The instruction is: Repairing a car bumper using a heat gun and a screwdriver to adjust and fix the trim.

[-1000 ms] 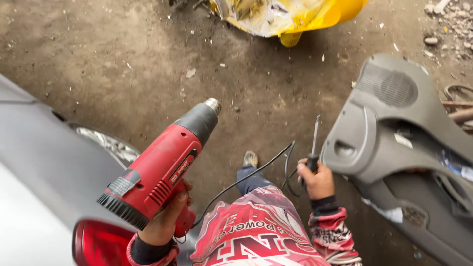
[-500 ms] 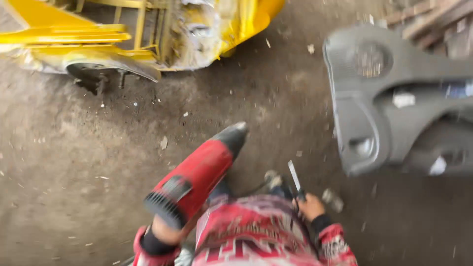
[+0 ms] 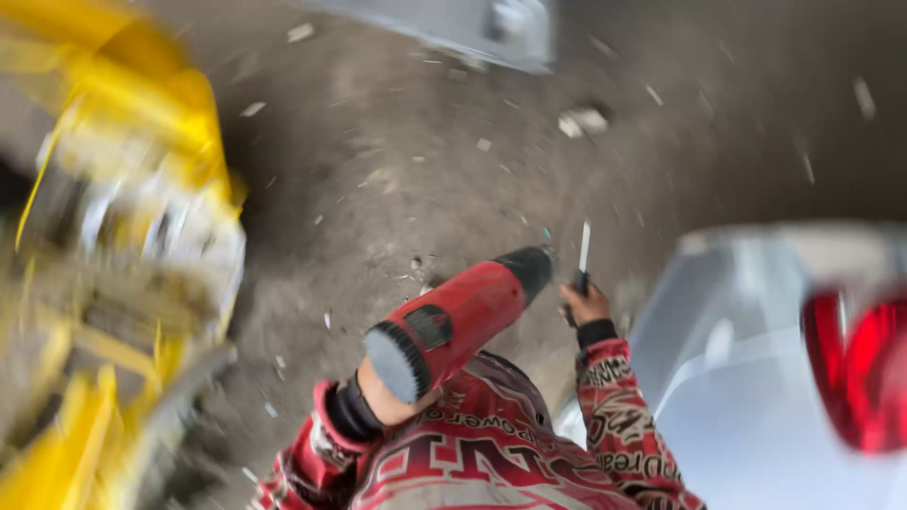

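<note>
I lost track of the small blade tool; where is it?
In the head view, right of centre: the right hand holds the small blade tool upright, beside the red heat gun nozzle.

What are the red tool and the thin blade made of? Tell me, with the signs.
Heat gun in the left hand: apparently moulded plastic, matte red body, dark nozzle, possibly metal. Blade in the right hand: likely bare metal, pale and thin; blur leaves it uncertain.
</note>
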